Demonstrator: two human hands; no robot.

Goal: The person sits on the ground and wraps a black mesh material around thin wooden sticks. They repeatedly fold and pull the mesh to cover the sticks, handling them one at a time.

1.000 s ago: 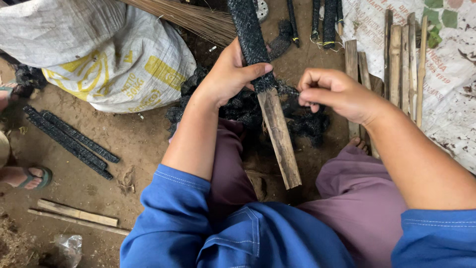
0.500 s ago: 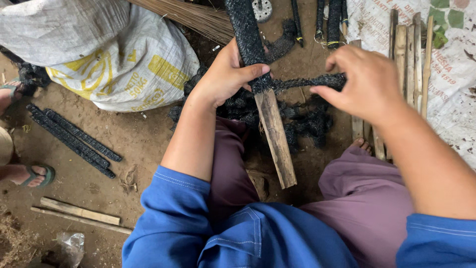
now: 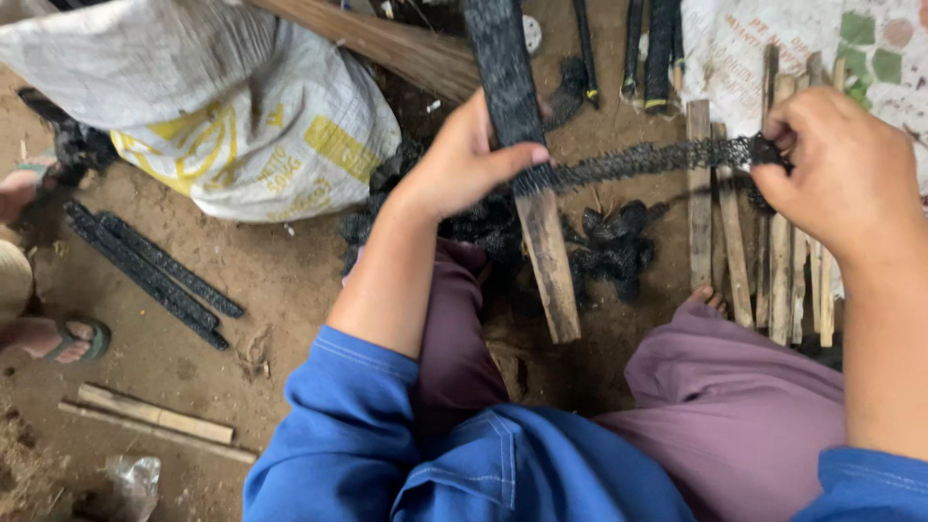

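My left hand (image 3: 464, 164) grips a flat wooden stick (image 3: 549, 266) whose upper part is wrapped in black netted strip. The bare wood end points down toward my lap. My right hand (image 3: 841, 174) pinches the free end of the black netted strip (image 3: 648, 159), pulled taut sideways from the stick to the right. A loose heap of the same black strip (image 3: 609, 246) lies on the ground under the stick.
Bare wooden sticks (image 3: 764, 251) lie at the right on a printed sheet (image 3: 831, 39). Wrapped black sticks (image 3: 155, 271) lie at the left near a white sack (image 3: 213, 106). More wrapped sticks (image 3: 652, 48) lie at the top. Another person's sandalled foot (image 3: 53, 338) is at the left edge.
My right hand has moved right from the stick, drawing the black strip out taut. My left hand keeps its hold on the stick.
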